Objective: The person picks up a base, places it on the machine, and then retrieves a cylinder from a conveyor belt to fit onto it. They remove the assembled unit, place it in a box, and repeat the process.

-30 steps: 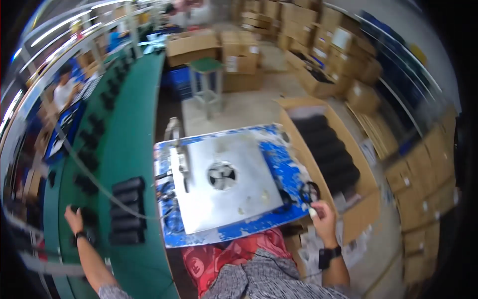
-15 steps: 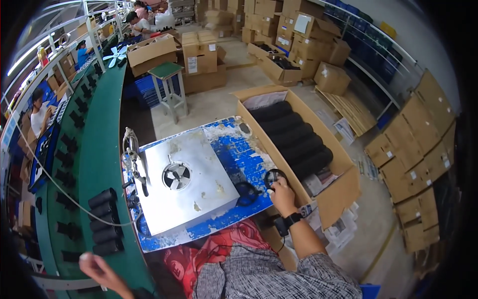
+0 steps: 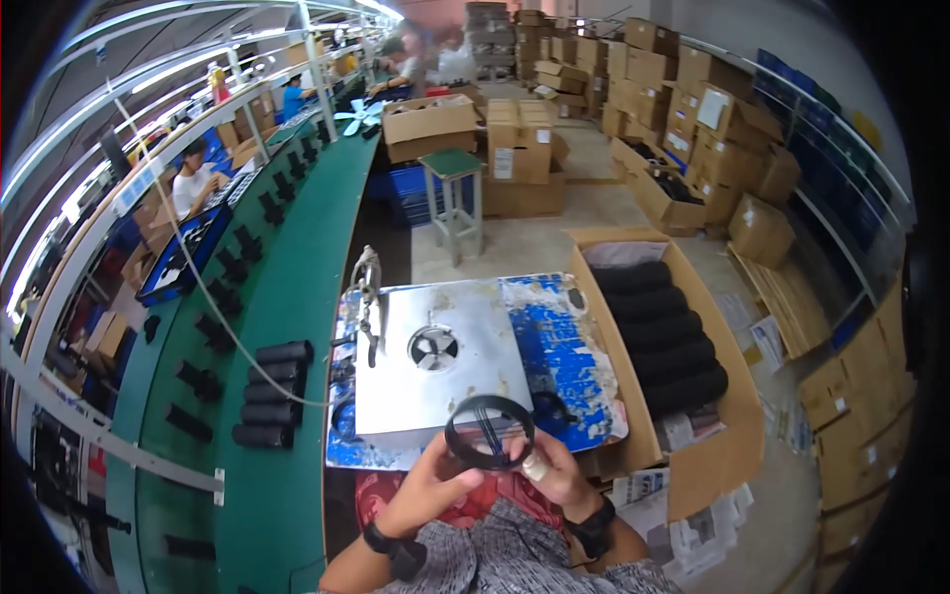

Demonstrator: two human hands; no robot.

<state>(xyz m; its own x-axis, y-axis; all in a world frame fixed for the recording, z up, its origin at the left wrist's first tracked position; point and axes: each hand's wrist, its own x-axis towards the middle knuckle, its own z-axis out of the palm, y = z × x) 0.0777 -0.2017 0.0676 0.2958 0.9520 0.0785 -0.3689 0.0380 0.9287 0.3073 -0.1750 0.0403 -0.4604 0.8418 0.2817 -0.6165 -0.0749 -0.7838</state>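
Both hands meet on one thing: a thin black plastic ring with fine spokes across its opening (image 3: 489, 432), held up just in front of the chest and above the near edge of the square bare-metal plate with a small fan-like hub at its centre (image 3: 435, 371). The left hand (image 3: 427, 485) pinches the ring's lower left rim, thumb on top, while the right hand (image 3: 554, 470), one fingertip wrapped in pale tape, grips the lower right rim; neither hand is free. Judging by its slim section, the ring should be light and fairly stiff, though the spokes look fine enough to bend or snap, so the outer rim is the safe place to hold it. Being round, it has no real long axis; its open face tilts up toward the head, and its plane lies nearly level. Beyond the hands the plate rests on a blue, paint-worn bench (image 3: 564, 346). To the right of the right hand stands an open cardboard box of black foam rolls (image 3: 663, 337); left of the left hand runs a green conveyor carrying black cylinders (image 3: 272, 391).
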